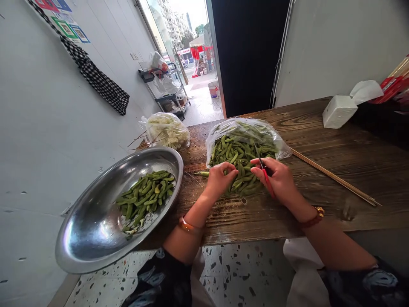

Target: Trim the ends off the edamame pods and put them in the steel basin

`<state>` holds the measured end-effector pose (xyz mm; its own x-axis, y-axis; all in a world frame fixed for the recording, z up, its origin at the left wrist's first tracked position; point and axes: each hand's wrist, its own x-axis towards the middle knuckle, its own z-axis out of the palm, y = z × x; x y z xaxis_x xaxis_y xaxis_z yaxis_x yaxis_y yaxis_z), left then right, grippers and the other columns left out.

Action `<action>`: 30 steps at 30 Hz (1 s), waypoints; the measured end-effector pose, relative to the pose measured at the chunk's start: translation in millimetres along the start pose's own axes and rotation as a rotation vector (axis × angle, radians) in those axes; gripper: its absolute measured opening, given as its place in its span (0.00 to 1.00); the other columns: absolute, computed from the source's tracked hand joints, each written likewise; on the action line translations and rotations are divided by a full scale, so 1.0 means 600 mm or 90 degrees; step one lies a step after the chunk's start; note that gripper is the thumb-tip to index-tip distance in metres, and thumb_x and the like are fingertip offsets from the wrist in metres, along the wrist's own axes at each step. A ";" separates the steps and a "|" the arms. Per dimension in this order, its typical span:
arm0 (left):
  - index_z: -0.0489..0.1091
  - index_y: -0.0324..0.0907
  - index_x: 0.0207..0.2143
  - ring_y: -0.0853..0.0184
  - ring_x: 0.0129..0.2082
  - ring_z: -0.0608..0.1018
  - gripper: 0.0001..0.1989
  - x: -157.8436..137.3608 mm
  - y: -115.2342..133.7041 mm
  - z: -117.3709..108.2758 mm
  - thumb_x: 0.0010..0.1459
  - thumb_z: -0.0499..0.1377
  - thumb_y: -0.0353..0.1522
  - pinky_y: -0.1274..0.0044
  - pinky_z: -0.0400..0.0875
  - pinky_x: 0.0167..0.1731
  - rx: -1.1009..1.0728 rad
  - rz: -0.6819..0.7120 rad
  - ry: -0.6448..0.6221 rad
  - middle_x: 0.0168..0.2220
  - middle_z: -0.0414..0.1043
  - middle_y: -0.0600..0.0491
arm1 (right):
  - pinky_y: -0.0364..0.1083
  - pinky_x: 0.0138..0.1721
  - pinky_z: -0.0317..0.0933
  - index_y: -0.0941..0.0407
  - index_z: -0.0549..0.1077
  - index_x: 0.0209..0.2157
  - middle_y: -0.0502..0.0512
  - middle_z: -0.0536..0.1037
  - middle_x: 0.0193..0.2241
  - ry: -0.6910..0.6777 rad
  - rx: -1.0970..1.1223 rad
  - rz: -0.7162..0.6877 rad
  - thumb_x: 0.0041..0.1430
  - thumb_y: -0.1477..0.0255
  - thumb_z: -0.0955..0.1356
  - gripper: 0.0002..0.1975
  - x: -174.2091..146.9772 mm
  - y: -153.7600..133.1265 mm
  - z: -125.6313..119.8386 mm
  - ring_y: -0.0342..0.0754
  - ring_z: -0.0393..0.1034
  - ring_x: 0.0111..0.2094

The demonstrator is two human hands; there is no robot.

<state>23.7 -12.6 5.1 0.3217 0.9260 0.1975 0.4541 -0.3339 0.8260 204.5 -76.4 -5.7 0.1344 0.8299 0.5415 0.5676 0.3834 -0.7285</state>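
My right hand point(277, 177) is closed on red-handled scissors point(266, 175), whose blades point up and away over a heap of green soybean pods point(236, 153). The pods spill from a clear plastic bag point(249, 128) onto the wooden table point(220, 226). At the near edge of that heap, my left hand point(220, 179) is closed in a pinch. Whether a pod sits between its fingertips I cannot make out. One pod end shows just left of this hand. More pods point(145, 196) lie in a large steel basin point(96, 204) on the left.
Behind the basin sits a bag of pale cauliflower-like pieces point(168, 130) with thin sticks poking out. Several wooden skewers point(335, 177) lie to the right of the pods. A tissue pack point(340, 111) stands at the back right. A cart point(169, 85) stands by the glass door.
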 end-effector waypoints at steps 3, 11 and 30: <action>0.73 0.40 0.26 0.69 0.27 0.71 0.06 0.004 0.001 0.025 0.49 0.64 0.34 0.76 0.63 0.30 0.150 0.007 -0.019 0.25 0.72 0.54 | 0.47 0.35 0.65 0.56 0.75 0.39 0.55 0.77 0.31 -0.001 -0.010 -0.030 0.59 0.58 0.67 0.15 0.000 -0.002 0.004 0.49 0.71 0.33; 0.71 0.39 0.27 0.73 0.20 0.68 0.06 0.005 -0.001 0.006 0.50 0.62 0.33 0.81 0.61 0.23 -0.078 -0.047 -0.023 0.22 0.69 0.57 | 0.48 0.39 0.66 0.56 0.74 0.40 0.56 0.77 0.34 -0.023 -0.014 -0.058 0.59 0.61 0.68 0.14 -0.002 -0.002 0.006 0.50 0.72 0.36; 0.71 0.39 0.29 0.77 0.16 0.63 0.12 -0.015 0.027 -0.023 0.47 0.65 0.38 0.82 0.57 0.17 -0.198 -0.055 -0.066 0.18 0.65 0.60 | 0.47 0.34 0.65 0.56 0.75 0.39 0.55 0.75 0.32 -0.198 -0.043 -0.076 0.57 0.59 0.69 0.16 -0.006 0.007 0.007 0.48 0.70 0.32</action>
<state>16.8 -24.2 24.1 0.3828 0.9206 0.0779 0.2131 -0.1701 0.9621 202.8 -76.0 -12.4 -0.1847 0.8687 0.4597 0.6185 0.4662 -0.6325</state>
